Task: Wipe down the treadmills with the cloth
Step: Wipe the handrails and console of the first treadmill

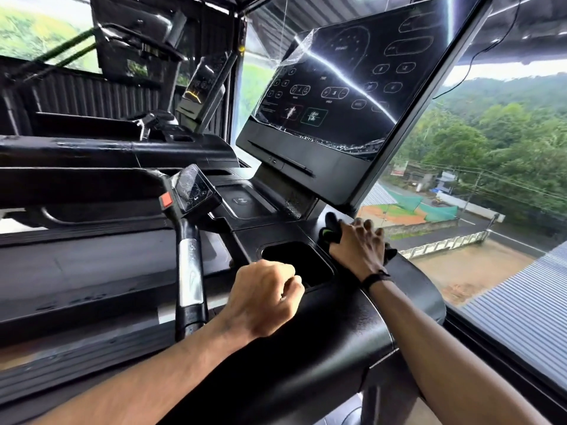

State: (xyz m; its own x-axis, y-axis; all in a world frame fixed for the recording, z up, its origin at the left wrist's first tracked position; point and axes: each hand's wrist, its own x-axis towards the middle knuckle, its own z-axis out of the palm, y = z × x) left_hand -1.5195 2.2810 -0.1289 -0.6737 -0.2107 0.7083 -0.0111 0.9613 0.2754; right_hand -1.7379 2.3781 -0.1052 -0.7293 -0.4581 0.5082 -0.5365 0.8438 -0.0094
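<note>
A black treadmill console [346,317] fills the middle of the head view, with a large dark screen [346,87] tilted above it. My right hand [360,245] presses a black cloth with a green patch [329,230] onto the console's right side, just below the screen's base. The cloth shows at the fingertips and beside the palm; the rest is hidden under the hand. My left hand [265,297] is curled into a loose fist holding nothing, resting at the near edge of a rectangular cup recess [294,259].
A handlebar post [190,271] with a small control pad and red button [166,200] stands left of the console. A second treadmill [122,148] sits further left. A big window [491,179] on the right looks down on roofs and trees.
</note>
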